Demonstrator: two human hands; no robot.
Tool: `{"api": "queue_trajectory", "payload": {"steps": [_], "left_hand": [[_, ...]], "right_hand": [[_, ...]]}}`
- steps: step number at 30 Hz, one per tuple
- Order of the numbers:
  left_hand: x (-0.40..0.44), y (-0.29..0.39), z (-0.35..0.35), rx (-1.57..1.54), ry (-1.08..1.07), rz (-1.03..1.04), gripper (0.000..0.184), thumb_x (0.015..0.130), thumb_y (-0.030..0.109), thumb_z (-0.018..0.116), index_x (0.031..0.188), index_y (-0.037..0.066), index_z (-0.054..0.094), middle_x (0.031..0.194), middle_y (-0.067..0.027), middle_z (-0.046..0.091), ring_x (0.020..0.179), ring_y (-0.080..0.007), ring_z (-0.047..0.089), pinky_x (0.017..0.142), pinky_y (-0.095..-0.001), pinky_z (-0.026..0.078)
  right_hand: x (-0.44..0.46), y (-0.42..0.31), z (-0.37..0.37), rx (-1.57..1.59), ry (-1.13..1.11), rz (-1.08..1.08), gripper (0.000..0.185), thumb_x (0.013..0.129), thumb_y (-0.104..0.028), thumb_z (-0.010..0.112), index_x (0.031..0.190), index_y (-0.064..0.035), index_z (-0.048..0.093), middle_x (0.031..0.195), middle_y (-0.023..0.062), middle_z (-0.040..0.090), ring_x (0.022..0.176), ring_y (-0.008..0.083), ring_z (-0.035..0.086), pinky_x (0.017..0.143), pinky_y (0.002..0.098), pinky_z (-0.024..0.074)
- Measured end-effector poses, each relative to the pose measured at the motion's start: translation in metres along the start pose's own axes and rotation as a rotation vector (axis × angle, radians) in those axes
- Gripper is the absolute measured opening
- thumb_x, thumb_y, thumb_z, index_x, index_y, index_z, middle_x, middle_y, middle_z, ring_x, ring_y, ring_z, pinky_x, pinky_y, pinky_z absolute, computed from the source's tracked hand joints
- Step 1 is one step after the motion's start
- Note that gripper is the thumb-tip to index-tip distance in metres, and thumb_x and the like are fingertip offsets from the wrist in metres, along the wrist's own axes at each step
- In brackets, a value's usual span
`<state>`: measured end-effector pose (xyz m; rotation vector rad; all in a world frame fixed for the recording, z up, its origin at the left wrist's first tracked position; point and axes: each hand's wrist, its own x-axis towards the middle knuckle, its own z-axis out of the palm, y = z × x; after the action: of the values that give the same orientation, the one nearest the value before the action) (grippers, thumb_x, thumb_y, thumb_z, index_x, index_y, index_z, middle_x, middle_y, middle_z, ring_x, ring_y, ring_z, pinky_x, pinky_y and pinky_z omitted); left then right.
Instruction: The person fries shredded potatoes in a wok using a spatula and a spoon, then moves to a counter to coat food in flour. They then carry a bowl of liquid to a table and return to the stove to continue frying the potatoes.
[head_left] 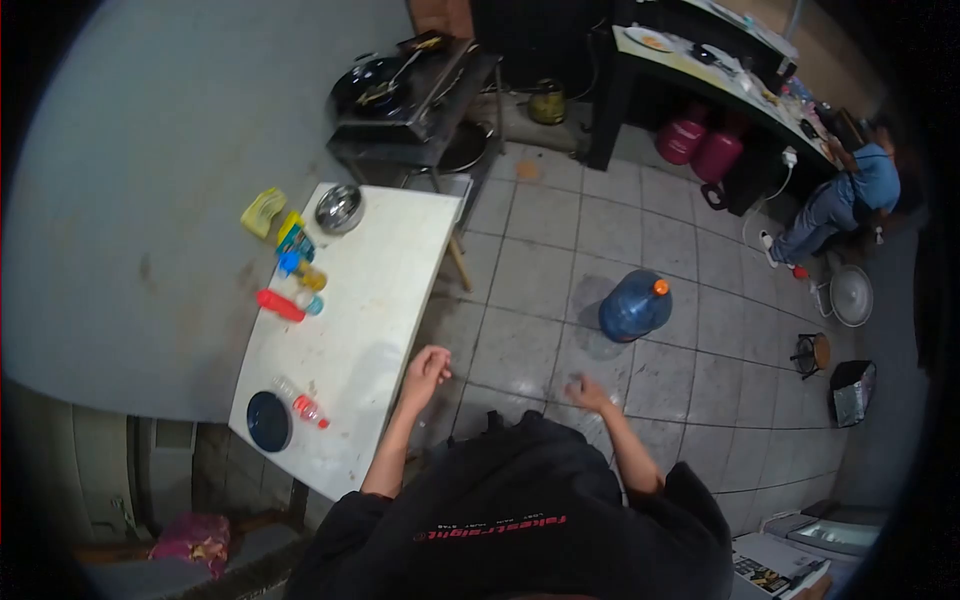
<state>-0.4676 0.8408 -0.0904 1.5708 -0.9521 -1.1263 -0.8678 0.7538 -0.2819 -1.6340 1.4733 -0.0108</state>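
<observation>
Beside the right edge of the white table [375, 270], my left hand [428, 368] is raised with loosely bent fingers and nothing in it. My right hand [588, 391] hangs over the tiled floor, its fingers smeared by motion; no object shows in it. Nearest to it stands a large blue water bottle [632, 308] with an orange cap, upright on the floor and apart from the hand. On the table are a metal bowl [339, 209], a red squeeze bottle [280, 305], a dark plate [269, 421] and a clear plastic bottle [304, 405] lying down.
A stove [425, 110] with a dark wok [372, 88] stands beyond the table. Pink gas cylinders [681, 141] sit under the far counter [690, 70]. A person in blue [870, 185] is at the right. Along the right wall are a stool [812, 355] and a round lid [851, 296].
</observation>
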Motion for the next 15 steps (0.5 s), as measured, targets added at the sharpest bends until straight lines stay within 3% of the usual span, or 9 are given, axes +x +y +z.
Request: {"api": "queue_trajectory", "payload": {"steps": [1, 2, 3, 4, 7, 9, 10, 11, 15], "left_hand": [[0.012, -0.026, 0.019, 0.103, -0.054, -0.093, 0.032, 0.102, 0.031, 0.057, 0.109, 0.001, 0.061, 0.091, -0.0035, 0.062, 0.082, -0.0140, 0.062, 0.072, -0.0273, 0.048], [0.020, -0.071, 0.025, 0.465, -0.067, -0.047, 0.049, 0.096, 0.041, 0.064, 0.123, 0.000, 0.058, 0.112, -0.0132, 0.066, 0.106, -0.0270, 0.063, 0.092, -0.0364, 0.049], [0.019, -0.114, 0.029, 0.607, -0.143, -0.117, 0.075, 0.089, 0.058, 0.064, 0.138, 0.003, 0.051, 0.139, -0.0246, 0.054, 0.130, -0.0423, 0.050, 0.106, -0.0461, 0.042], [0.015, -0.142, 0.035, 0.748, -0.336, -0.357, 0.085, 0.085, 0.063, 0.065, 0.143, 0.004, 0.046, 0.148, -0.0247, 0.045, 0.138, -0.0418, 0.043, 0.111, -0.0472, 0.037], [0.022, -0.176, 0.050, 0.674, -0.514, -0.494, 0.073, 0.087, 0.053, 0.068, 0.140, 0.005, 0.052, 0.136, -0.0221, 0.058, 0.123, -0.0364, 0.058, 0.099, -0.0436, 0.048], [0.045, -0.169, 0.047, 0.448, -0.611, -0.542, 0.050, 0.088, 0.042, 0.069, 0.125, 0.009, 0.066, 0.109, -0.0135, 0.071, 0.095, -0.0242, 0.069, 0.080, -0.0363, 0.056], [0.060, -0.161, 0.048, 0.398, -0.652, -0.498, 0.031, 0.087, 0.034, 0.071, 0.107, 0.011, 0.075, 0.085, -0.0057, 0.071, 0.075, -0.0135, 0.065, 0.065, -0.0304, 0.054], [0.083, -0.151, 0.052, 0.471, -0.732, -0.604, 0.028, 0.087, 0.034, 0.070, 0.100, 0.010, 0.075, 0.082, -0.0034, 0.069, 0.074, -0.0116, 0.064, 0.066, -0.0306, 0.053], [0.184, -0.113, 0.053, 0.669, -0.752, -0.427, 0.033, 0.086, 0.039, 0.071, 0.095, 0.007, 0.074, 0.088, -0.0125, 0.072, 0.083, -0.0263, 0.068, 0.075, -0.0410, 0.054]], "right_hand": [[-0.009, 0.022, 0.004, -0.344, -0.203, 0.155, 0.084, 0.082, -0.069, 0.062, 0.142, -0.0101, 0.051, 0.123, 0.0287, 0.061, 0.122, 0.0373, 0.055, 0.102, 0.0454, 0.0445], [-0.021, 0.020, -0.008, -0.365, -0.469, 0.176, 0.085, 0.082, -0.065, 0.066, 0.141, -0.0059, 0.051, 0.134, 0.0226, 0.059, 0.124, 0.0326, 0.055, 0.105, 0.0416, 0.0435], [0.023, 0.145, 0.068, 0.270, -0.878, 0.322, 0.072, 0.088, -0.054, 0.067, 0.138, -0.0034, 0.055, 0.139, 0.0127, 0.059, 0.122, 0.0250, 0.054, 0.105, 0.0394, 0.0430], [0.025, 0.132, 0.038, 0.269, -0.871, 0.328, 0.072, 0.088, -0.054, 0.067, 0.138, -0.0034, 0.055, 0.139, 0.0127, 0.059, 0.122, 0.0250, 0.054, 0.105, 0.0394, 0.0430], [-0.025, 0.098, 0.012, 0.598, -0.858, 0.548, 0.052, 0.092, -0.034, 0.065, 0.134, -0.0042, 0.058, 0.135, 0.0090, 0.062, 0.116, 0.0175, 0.055, 0.101, 0.0363, 0.0453], [-0.017, 0.071, -0.010, 0.709, -0.861, 0.638, 0.046, 0.094, -0.028, 0.064, 0.133, -0.0045, 0.059, 0.134, 0.0077, 0.063, 0.114, 0.0150, 0.056, 0.100, 0.0353, 0.0461], [-0.014, 0.080, -0.014, 0.582, -0.893, 0.505, 0.043, 0.094, -0.028, 0.063, 0.130, -0.0055, 0.062, 0.129, 0.0077, 0.065, 0.109, 0.0165, 0.058, 0.096, 0.0368, 0.0479], [0.007, 0.085, -0.025, 0.451, -0.906, 0.355, 0.040, 0.094, -0.029, 0.062, 0.127, -0.0065, 0.064, 0.125, 0.0076, 0.067, 0.104, 0.0180, 0.060, 0.092, 0.0384, 0.0497], [0.142, 0.121, -0.048, 0.232, -0.874, -0.085, 0.036, 0.091, -0.027, 0.060, 0.121, -0.0089, 0.068, 0.115, 0.0078, 0.069, 0.091, 0.0214, 0.065, 0.081, 0.0415, 0.0536]]}}
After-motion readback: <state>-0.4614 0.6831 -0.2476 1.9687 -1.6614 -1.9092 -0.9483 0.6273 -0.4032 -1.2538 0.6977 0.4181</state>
